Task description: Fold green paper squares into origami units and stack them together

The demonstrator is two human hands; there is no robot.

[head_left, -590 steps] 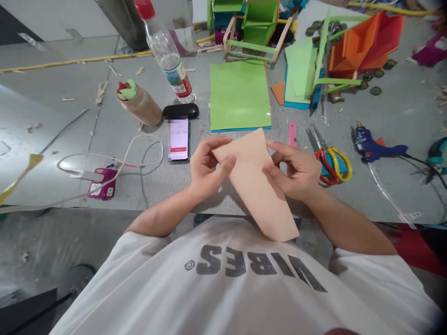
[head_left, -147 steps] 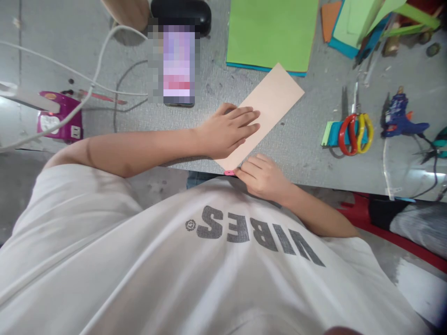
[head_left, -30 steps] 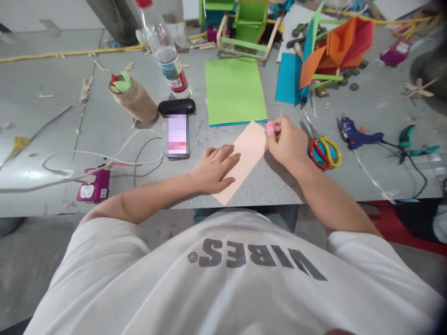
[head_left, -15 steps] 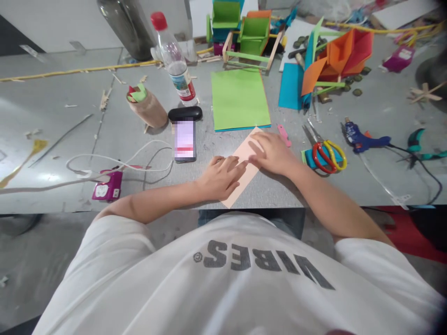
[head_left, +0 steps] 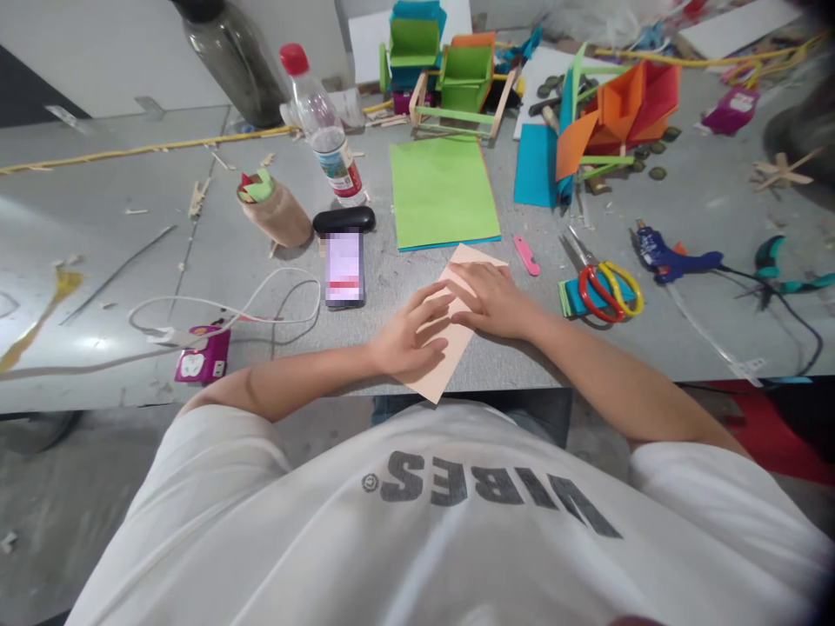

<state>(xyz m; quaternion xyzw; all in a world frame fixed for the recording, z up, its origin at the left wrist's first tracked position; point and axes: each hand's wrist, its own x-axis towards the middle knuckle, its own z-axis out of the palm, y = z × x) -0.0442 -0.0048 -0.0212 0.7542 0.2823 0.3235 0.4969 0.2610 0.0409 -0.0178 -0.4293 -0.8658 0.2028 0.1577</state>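
A pale peach sheet of paper [head_left: 438, 376] lies slanted on the grey table, its lower corner reaching past the near edge. My left hand [head_left: 417, 329] rests on its left side with the fingers stretched out. Across its upper part lies my right hand [head_left: 490, 297], flat, fingers extended to the left and close to the left fingertips. Much of the paper is hidden under both hands. Beyond it is a stack of coloured paper [head_left: 444, 191], green on top. A small pink cutter [head_left: 527, 256] lies to the right of the stack.
Scissors [head_left: 604, 287] lie on small coloured papers at right, near a blue glue gun [head_left: 678, 256]. A phone [head_left: 344, 268], a plastic bottle [head_left: 336, 156] and a cup [head_left: 277, 213] stand or lie at left. Paper chairs [head_left: 466, 78] stand behind. A white cable [head_left: 261, 300] loops at left.
The peach paper appears wider, its lower corner now past the table edge. My right hand has flattened over it, and my left fingers have spread. The view has shifted slightly.
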